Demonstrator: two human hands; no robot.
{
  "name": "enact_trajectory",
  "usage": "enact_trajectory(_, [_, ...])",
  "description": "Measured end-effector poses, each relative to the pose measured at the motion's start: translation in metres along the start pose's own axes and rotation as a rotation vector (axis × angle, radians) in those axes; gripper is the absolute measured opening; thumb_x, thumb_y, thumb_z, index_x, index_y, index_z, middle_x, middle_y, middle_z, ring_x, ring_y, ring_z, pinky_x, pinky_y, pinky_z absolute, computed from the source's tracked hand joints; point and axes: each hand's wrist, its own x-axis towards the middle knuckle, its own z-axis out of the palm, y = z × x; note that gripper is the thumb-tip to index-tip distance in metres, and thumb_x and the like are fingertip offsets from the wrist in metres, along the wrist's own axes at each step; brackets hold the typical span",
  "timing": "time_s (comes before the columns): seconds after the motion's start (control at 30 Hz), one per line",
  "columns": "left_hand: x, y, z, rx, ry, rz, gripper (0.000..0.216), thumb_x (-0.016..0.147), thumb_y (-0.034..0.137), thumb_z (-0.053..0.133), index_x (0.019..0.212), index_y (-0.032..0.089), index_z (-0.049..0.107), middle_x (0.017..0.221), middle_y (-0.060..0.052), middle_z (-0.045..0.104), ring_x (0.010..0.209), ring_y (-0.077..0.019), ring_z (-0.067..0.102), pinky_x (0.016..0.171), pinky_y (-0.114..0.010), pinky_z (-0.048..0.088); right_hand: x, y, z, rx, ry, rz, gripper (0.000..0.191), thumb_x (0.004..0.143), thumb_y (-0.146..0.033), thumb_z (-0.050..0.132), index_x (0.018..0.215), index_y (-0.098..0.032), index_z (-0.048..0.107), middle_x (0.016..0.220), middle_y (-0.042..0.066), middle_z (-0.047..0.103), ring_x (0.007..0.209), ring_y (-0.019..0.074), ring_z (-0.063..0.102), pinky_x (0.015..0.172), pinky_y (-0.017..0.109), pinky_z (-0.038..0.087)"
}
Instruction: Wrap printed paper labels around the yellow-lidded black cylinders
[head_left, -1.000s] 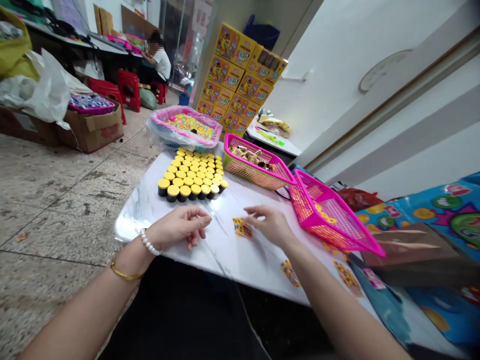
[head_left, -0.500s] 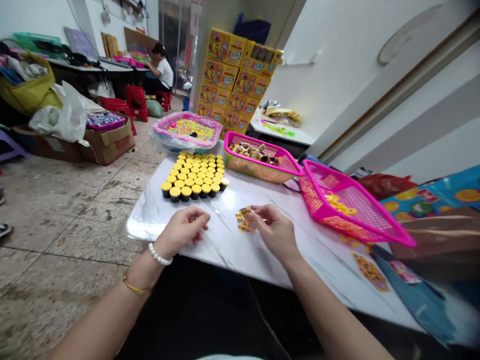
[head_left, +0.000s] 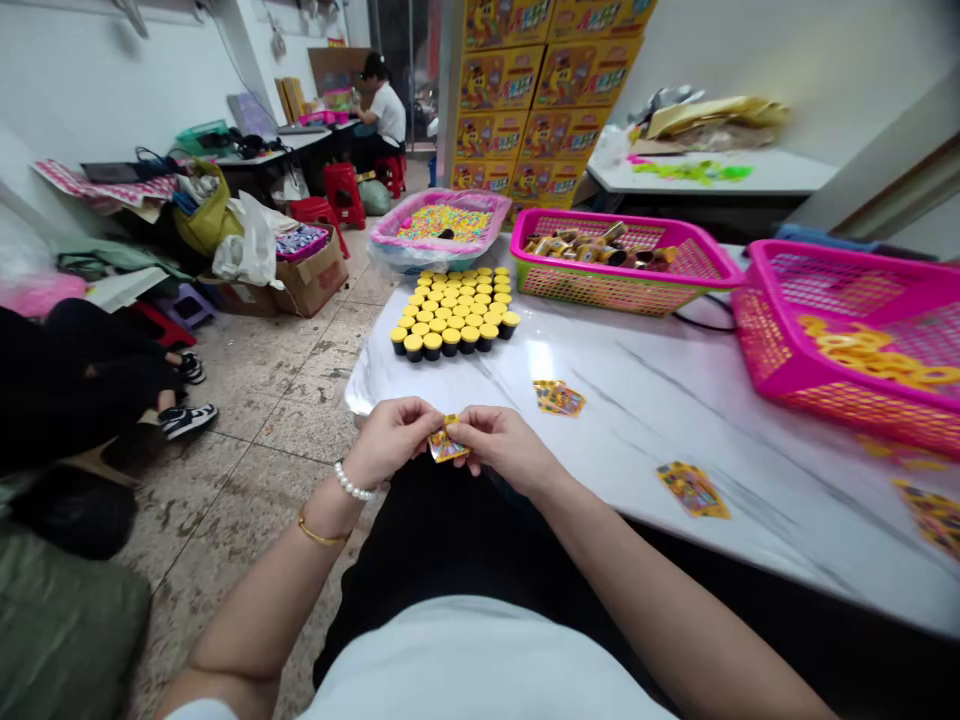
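Pinched between both hands is a small yellow printed card-like piece (head_left: 448, 447), held just off the table's front edge above my lap. My left hand (head_left: 397, 437) grips its left side, and my right hand (head_left: 499, 445) has thumb and fingers on its upper right. On the white marbled table (head_left: 600, 450) lie similar printed pieces: a small fanned group (head_left: 559, 397) beyond my right hand and another stack (head_left: 693, 489) farther right. Black cups with yellow lids (head_left: 450, 318) stand in close rows beyond my hands.
Behind the cups sits a plastic-lined basin (head_left: 495, 215) of colourful pellets. A pink-and-green basket (head_left: 600, 285) holds shiny wrapped cups; a pink basket (head_left: 765, 330) holds yellow ring-like parts. Stacked yellow cartons (head_left: 499, 80) rise behind. One person (head_left: 388, 110) sits far off; another's legs (head_left: 112, 375) show at left.
My right hand has moved left from the pieces on the table, bringing one to my left hand; both now hold it. The view has swung right and downward.
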Motion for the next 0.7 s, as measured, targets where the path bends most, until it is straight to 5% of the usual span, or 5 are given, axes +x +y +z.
enact_trajectory(0.17, [-0.033, -0.009, 0.004, -0.024, 0.350, 0.088, 0.036, 0.082, 0.051, 0.067, 0.072, 0.017, 0.060, 0.056, 0.004, 0.051, 0.049, -0.0083, 0.045, 0.047, -0.020, 0.035, -0.011, 0.013, 0.014, -0.006, 0.206, -0.088, 0.043, 0.078, -0.061, 0.068, 0.071, -0.019, 0.060, 0.048, -0.005, 0.056, 0.040, 0.0090, 0.050, 0.040, 0.021, 0.042])
enact_trajectory(0.37, [-0.053, -0.029, 0.019, 0.070, 0.410, 0.114, 0.032, 0.087, 0.049, 0.062, 0.079, 0.019, 0.070, 0.067, -0.001, 0.060, 0.060, -0.0129, 0.052, 0.053, -0.023, 0.042, -0.018, 0.027, 0.023, -0.280, 0.267, -0.279, 0.042, 0.094, -0.056, 0.052, 0.071, -0.021, 0.061, 0.053, -0.002, 0.056, 0.047, 0.0133, 0.053, 0.047, 0.026, 0.045])
enact_trajectory(0.53, [-0.042, -0.026, 0.023, 0.129, 0.420, 0.193, 0.023, 0.086, 0.039, 0.066, 0.076, 0.019, 0.072, 0.075, -0.003, 0.065, 0.074, -0.0167, 0.060, 0.069, -0.027, 0.049, -0.015, 0.022, 0.016, -0.534, 0.334, -0.454, 0.038, 0.097, -0.043, 0.050, 0.067, -0.022, 0.060, 0.057, 0.001, 0.059, 0.054, 0.0154, 0.055, 0.054, 0.029, 0.043])
enact_trajectory(0.7, [-0.030, -0.028, 0.025, 0.029, 0.522, 0.195, 0.021, 0.083, 0.036, 0.070, 0.071, 0.019, 0.066, 0.071, -0.001, 0.060, 0.068, -0.0145, 0.057, 0.066, -0.026, 0.049, -0.014, 0.012, 0.006, -0.588, 0.391, -0.537, 0.033, 0.099, -0.037, 0.051, 0.070, -0.023, 0.060, 0.062, 0.001, 0.062, 0.056, 0.0150, 0.057, 0.055, 0.028, 0.044])
